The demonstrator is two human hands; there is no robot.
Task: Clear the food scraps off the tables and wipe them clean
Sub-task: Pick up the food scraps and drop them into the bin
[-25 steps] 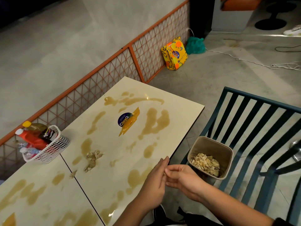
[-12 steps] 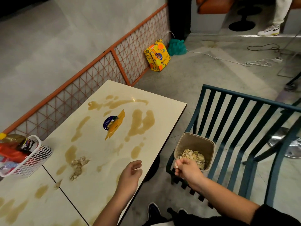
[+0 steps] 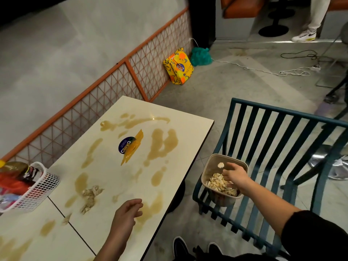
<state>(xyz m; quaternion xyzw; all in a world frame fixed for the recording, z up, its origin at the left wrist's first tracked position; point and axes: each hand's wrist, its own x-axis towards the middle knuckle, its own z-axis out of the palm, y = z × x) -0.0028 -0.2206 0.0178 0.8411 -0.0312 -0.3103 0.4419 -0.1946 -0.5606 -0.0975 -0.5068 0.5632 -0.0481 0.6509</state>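
A cream table [image 3: 190, 127] is smeared with brown sauce stains [image 3: 162, 146] and carries a clump of pale food scraps [image 3: 90, 194] near its left seam. My left hand [image 3: 128, 213] hovers over the table's near edge with loosely curled fingers, holding nothing. My right hand [image 3: 234, 175] is over a tan bin [image 3: 207, 172] that sits on a blue slatted chair, fingers spread. A small pale scrap [image 3: 220, 165] is in the air just off its fingertips, above the scraps in the bin. A round dark sticker and a yellow strip [image 3: 131, 147] lie mid-table.
A white basket [image 3: 41, 193] of sauce bottles stands at the table's left edge. The blue slatted chair [image 3: 282, 140] is beside the table on the right. An orange mesh fence [image 3: 135, 78], a yellow bag [image 3: 178, 69], cables and a person's leg are farther back.
My right hand has gone from the table edge to above the bin and opened, releasing a scrap. My left hand has parted from it and stayed over the table.
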